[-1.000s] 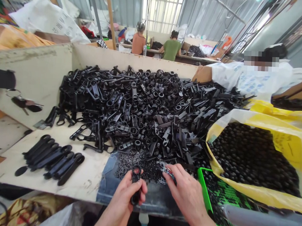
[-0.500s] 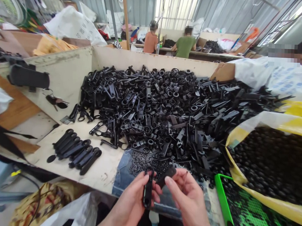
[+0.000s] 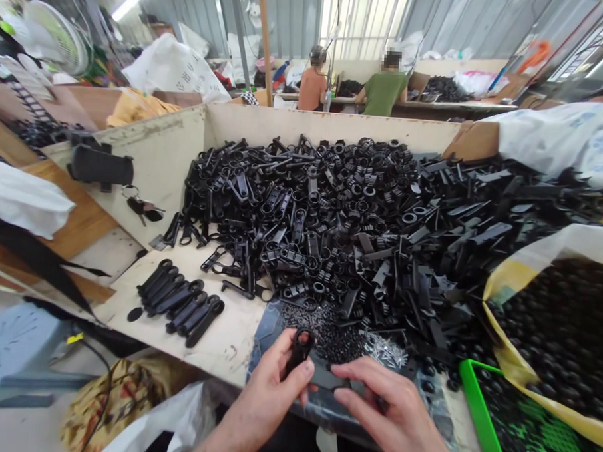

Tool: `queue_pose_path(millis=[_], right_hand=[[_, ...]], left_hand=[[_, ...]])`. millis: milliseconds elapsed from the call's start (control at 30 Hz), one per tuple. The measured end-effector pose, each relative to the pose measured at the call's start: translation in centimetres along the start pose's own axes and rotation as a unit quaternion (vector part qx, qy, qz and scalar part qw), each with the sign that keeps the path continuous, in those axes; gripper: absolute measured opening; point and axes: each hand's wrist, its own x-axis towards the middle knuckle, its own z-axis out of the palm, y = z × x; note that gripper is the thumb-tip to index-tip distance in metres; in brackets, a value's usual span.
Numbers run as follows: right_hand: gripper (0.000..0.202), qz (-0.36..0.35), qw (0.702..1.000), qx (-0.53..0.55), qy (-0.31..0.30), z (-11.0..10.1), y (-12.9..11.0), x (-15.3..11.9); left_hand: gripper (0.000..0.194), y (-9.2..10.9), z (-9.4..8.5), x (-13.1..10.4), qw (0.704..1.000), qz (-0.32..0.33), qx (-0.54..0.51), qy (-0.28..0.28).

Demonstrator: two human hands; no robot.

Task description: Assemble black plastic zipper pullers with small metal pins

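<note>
My left hand is closed around a black plastic handle-shaped part, its ring end pointing up and away from me. To the right of it, low over the dark mat, a flat black strip lies between the hands. The thumb and forefinger of my right hand are at the strip's two edges near its right end; the other fingers are curled. Just beyond my hands are piles of small black pieces and silver pins or screws.
A heap of black plastic parts fills the bench's middle. Handle-shaped parts lie in a row at left. On the right stand a green tray and a yellow-white sack of black balls. Two people sit farther back.
The handle-shaped part in my left hand has turned so its ring end faces up. My right hand has lowered and moved right with the strip, uncovering the silver pins. The view has shifted left.
</note>
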Motion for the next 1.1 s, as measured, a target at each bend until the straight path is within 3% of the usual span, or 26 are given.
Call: queue_pose_path(millis=[133,233,433,667,767,867,933,1000,1100], right_hand=[[0.018,0.034,0.990,0.016,0.134,1.8,0.6,-1.0],[0.020,-0.004,0.985,0.021,0.171,3.6,0.8,-1.4],[0.022,-0.079,0.960,-0.012,0.270,5.9,0.8,-1.2],[0.023,-0.130,0.944,-0.134,0.273,6.5,0.9,-1.3],[0.019,-0.167,0.932,-0.157,0.282,6.8,1.0,-1.3],[0.025,-0.199,0.935,-0.144,0.255,6.5,1.2,-1.6],[0.026,-0.168,0.964,-0.085,0.187,5.9,1.2,-1.8],[0.022,-0.069,0.987,0.008,0.146,5.1,1.1,-1.7],[0.035,0.092,0.972,0.152,0.156,4.2,0.5,-0.6]], left_hand=[[0.056,-1.1,1.5,-0.3,0.991,-0.005,-0.121,0.050],[0.052,-1.8,3.1,-0.2,0.976,0.019,-0.214,0.037],[0.049,-2.9,5.0,0.6,0.964,0.019,-0.259,0.061],[0.048,-4.0,5.3,0.8,0.954,-0.012,-0.285,0.096],[0.052,-4.3,5.2,0.8,0.958,-0.026,-0.271,0.090],[0.060,-4.4,4.9,0.8,0.957,-0.026,-0.257,0.128],[0.062,-4.0,4.5,0.7,0.962,-0.021,-0.228,0.149],[0.058,-3.5,3.8,0.6,0.976,-0.008,-0.173,0.133],[0.054,-2.5,2.5,0.2,0.996,0.016,-0.062,0.064]])
